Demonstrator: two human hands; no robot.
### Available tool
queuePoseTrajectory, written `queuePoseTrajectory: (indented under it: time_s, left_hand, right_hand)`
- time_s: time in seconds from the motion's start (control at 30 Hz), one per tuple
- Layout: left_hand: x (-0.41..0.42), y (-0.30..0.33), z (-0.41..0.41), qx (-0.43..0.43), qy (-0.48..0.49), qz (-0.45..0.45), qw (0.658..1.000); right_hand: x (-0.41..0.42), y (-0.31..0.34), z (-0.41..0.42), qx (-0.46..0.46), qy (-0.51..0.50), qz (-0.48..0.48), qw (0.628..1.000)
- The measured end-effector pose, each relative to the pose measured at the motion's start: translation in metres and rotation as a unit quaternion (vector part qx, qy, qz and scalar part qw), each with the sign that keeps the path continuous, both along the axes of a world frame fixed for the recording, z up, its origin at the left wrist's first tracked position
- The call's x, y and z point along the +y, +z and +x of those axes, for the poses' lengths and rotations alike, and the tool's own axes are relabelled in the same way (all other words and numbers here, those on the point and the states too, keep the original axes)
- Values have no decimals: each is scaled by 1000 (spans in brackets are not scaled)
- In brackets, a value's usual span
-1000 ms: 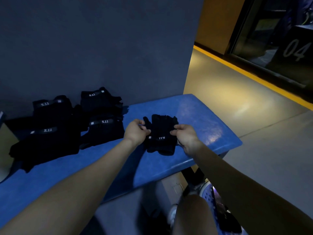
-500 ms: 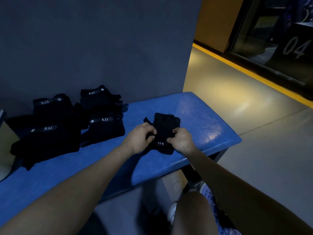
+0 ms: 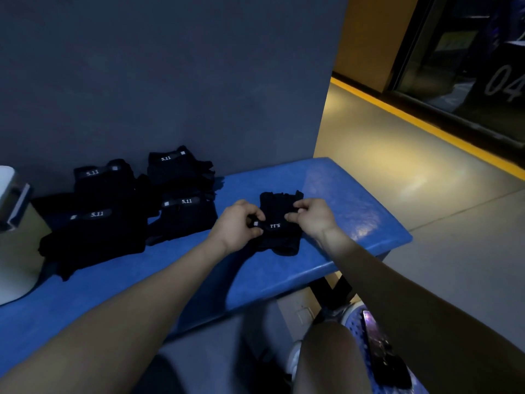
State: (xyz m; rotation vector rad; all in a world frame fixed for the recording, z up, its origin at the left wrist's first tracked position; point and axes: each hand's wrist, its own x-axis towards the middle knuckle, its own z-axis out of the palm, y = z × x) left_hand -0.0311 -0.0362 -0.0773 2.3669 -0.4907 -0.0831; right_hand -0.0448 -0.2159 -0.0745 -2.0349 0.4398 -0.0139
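Knee [image 3: 326, 359] and a dark phone [image 3: 383, 351] sit at the bottom of the frame, not in play.

Both forearms reach out over the blue worktop [image 3: 341, 194]. The left hand [image 3: 237, 224] has its grip closed, pinching the tab end of the wrist strap [image 3: 274, 225]. The right hand [image 3: 312, 216] also has its grip closed, pinching the right edge of the black glove [image 3: 281, 241] just above the strap.

The glove lies flat on the worktop near the front right end, cuff toward the person, so the 5.11 label reads upside down.

Change: a second ago both hands held the glove by its outer edges. They have since moved inward onto the strap line, and the glove looks flatter. I read this as the strap being closed or smoothed, the last tidy step before stacking.

Further back left are four stacks [image 3: 98, 223] of matching gloves with labels up, well apart from this one. It likely goes there next, and will need turning to match their label direction.

A white container [image 3: 14, 265] is at the far left edge, with the grey wall [image 3: 170, 81] behind.
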Motion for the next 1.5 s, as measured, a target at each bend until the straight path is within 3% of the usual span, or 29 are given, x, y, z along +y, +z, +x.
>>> queuePoseTrajectory:
  time_s: [0.1,0.27,0.4,0.53,0.7,0.93,1.13,1.3,1.5]
  left_hand:
    - [0,-4,1,5,-5,28,1000]
    - [4,-20,1,-4,-14,79,997]
    - [5,-20,2,-15,-33,107,994]
    - [7,-17,-3,-29,-67,142,987]
    - [12,-9,-12,-22,-81,203,976]
    - [17,-7,-24,-81,-91,188,975]
    - [3,-5,-24,-161,-129,277,938]
    - [1,-2,-21,-113,-118,242,956]
    - [7,5,-20,-15,-117,128,985]
  right_hand:
    - [2,-10,-8,12,9,-18,1000]
    - [6,-24,-15,20,80,-175,981]
    - [3,-13,-20,-88,158,-298,937]
    - [4,-11,-30,-23,307,-339,889]
    - [6,-11,-33,-40,323,-436,839]
    - [7,-6,-34,-63,317,-375,869]
    - [2,0,-35,-60,313,-300,899]
    - [-8,1,-39,-39,296,-210,931]
    - [-9,-6,-33,-69,244,-197,947]
